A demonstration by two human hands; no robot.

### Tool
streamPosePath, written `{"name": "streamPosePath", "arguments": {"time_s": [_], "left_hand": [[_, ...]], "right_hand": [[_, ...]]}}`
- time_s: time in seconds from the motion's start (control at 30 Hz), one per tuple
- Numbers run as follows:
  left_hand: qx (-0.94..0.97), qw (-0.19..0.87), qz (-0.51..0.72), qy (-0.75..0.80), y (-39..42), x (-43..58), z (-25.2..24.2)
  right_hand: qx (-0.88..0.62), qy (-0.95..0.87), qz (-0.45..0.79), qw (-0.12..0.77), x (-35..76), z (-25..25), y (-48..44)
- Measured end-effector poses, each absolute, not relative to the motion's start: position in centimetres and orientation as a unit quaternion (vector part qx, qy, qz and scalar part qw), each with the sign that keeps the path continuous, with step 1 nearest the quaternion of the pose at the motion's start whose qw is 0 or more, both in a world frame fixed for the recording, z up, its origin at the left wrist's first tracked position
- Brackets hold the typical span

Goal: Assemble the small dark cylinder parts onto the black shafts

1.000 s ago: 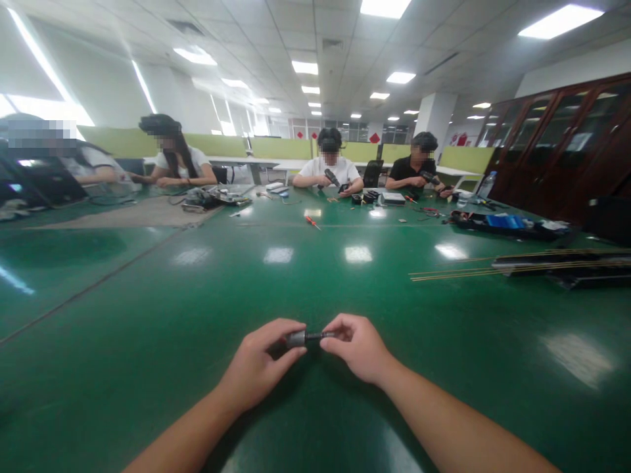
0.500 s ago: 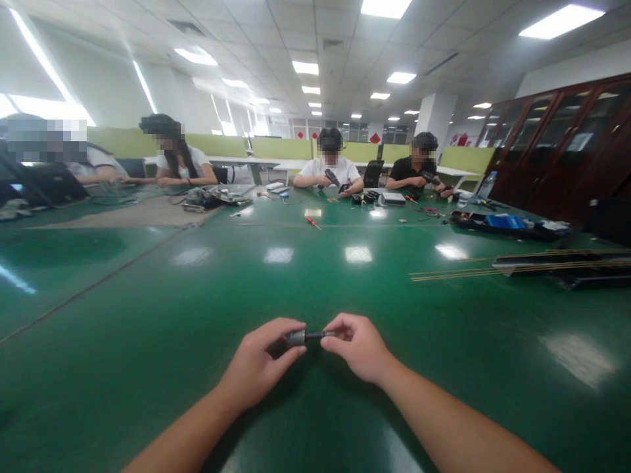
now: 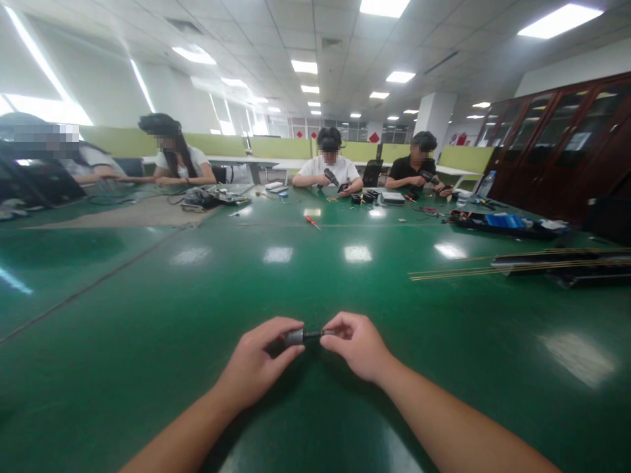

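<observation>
We held a small grey cylindrical part (image 3: 296, 337) just above the green table (image 3: 148, 315), pinched between both hands. Our left hand (image 3: 256, 364) had thumb and forefinger clamped on its thicker grey end. Our right hand (image 3: 357, 345) had its fingertips closed on the thin dark shaft at the other end. The part lay level, bridging the gap between the two sets of fingers. Well beyond our fingers to the right lay thin brass rods (image 3: 458, 271). Far ahead of them was a red-handled screwdriver (image 3: 311, 222), and past it co-workers (image 3: 328, 172) sat at the table's far edge, holding dark tools.
</observation>
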State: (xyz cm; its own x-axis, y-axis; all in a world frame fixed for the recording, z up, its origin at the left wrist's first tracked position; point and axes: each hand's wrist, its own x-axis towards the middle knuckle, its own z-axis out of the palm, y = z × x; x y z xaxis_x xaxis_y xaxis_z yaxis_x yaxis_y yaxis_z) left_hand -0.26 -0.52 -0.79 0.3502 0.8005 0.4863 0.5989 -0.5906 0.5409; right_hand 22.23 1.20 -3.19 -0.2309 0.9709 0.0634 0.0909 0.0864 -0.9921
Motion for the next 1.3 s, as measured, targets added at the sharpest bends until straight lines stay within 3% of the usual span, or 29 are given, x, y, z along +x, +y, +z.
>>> {"name": "streamPosePath", "arguments": {"time_s": [1.3], "left_hand": [[0.807,0.124,0.372,0.442,-0.38,-0.47,-0.63]], "right_hand": [[-0.45,-0.596,0.505,0.434,22.28,-3.31,1.11]]}}
